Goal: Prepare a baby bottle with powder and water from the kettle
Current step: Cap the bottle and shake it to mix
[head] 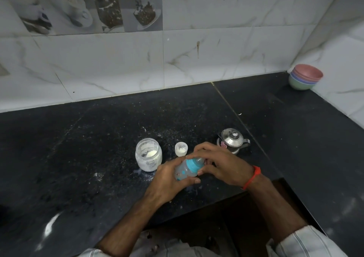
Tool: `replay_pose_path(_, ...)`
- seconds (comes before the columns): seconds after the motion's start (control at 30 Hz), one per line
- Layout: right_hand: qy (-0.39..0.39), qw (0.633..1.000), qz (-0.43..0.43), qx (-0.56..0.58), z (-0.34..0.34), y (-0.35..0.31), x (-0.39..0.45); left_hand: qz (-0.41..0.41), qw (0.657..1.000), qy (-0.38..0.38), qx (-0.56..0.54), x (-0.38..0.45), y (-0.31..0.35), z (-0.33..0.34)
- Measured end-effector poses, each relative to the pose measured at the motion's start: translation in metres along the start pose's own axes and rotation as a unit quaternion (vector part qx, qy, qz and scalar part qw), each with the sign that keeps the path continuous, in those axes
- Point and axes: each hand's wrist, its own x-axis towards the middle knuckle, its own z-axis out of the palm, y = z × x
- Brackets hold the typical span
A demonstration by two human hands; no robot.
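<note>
A clear baby bottle [186, 170] with a blue collar is held tilted above the black counter [88, 148]. My left hand [167, 182] grips its body from the left. My right hand [220, 164] wraps around the blue collar and top end, hiding the teat. An open glass jar of white powder [148, 154] stands just left of my hands. A small white cap [180, 148] with powder in it sits behind the bottle. The small steel kettle [232, 139], lid on, stands behind my right hand.
White powder is spilled on the counter around the jar. A stack of coloured bowls [305, 79] sits in the far right corner against the tiled wall. The counter's front edge steps back near my right forearm.
</note>
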Motion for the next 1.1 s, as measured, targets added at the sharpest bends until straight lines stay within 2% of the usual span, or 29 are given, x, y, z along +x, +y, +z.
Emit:
replay_pose_path(0.1,0.054,0.993,0.093,-0.048,0.006,-0.013,0.0,0.018,1.0,-0.007,0.006,-0.006,0.006,-0.002)
replay_pose_path(0.17,0.105,0.962,0.167,-0.19,0.01,-0.025,-0.001,0.034,0.999,-0.012,0.01,-0.009,0.01,0.0)
replay_pose_path(0.2,0.124,0.947,0.193,-0.224,0.011,-0.028,-0.003,0.037,0.999,-0.014,0.009,-0.009,0.012,0.001)
replay_pose_path(0.23,0.152,0.944,0.213,-0.199,0.011,-0.03,-0.004,0.036,0.999,-0.012,0.003,-0.008,0.014,0.002)
replay_pose_path(0.27,0.194,0.947,0.231,-0.114,0.009,-0.03,-0.005,0.033,0.999,-0.007,-0.006,-0.007,0.016,0.003)
replay_pose_path(0.33,0.267,0.937,0.207,0.085,0.009,-0.027,-0.01,0.022,0.999,0.001,-0.026,-0.004,0.018,0.002)
replay_pose_path(0.37,0.265,0.926,0.182,0.198,0.011,-0.025,-0.013,0.016,0.999,0.002,-0.033,-0.003,0.019,0.002)
replay_pose_path(0.43,0.196,0.902,0.13,0.362,0.018,-0.024,-0.02,0.008,0.999,0.009,-0.044,-0.002,0.02,0.001)
replay_pose_path(0.5,0.145,0.907,0.113,0.379,0.027,-0.022,-0.023,0.003,0.999,0.012,-0.053,-0.002,0.024,0.002)
replay_pose_path(0.63,0.269,0.897,0.173,0.305,0.031,-0.023,-0.021,-0.016,0.999,0.005,-0.051,-0.003,0.03,0.009)
replay_pose_path(0.7,0.286,0.894,0.169,0.301,0.031,-0.024,-0.021,-0.025,0.998,0.016,-0.055,-0.002,0.034,0.017)
replay_pose_path(0.77,0.245,0.885,0.128,0.374,0.025,-0.022,-0.027,-0.034,0.997,0.023,-0.062,0.001,0.041,0.024)
replay_pose_path(0.83,0.169,0.877,0.072,0.445,0.012,-0.016,-0.04,-0.051,0.994,0.01,-0.098,0.003,0.05,0.032)
replay_pose_path(0.9,0.123,0.875,0.04,0.466,-0.003,-0.008,-0.051,-0.07,0.986,-0.019,-0.153,0.003,0.057,0.041)
replay_pose_path(1.0,0.169,0.85,0.065,0.495,-0.017,0.001,-0.063,-0.075,0.979,-0.034,-0.187,0.002,0.066,0.06)
replay_pose_path(1.1,0.257,0.808,0.104,0.52,-0.007,0.004,-0.071,-0.049,0.989,0.025,-0.14,0.001,0.076,0.085)
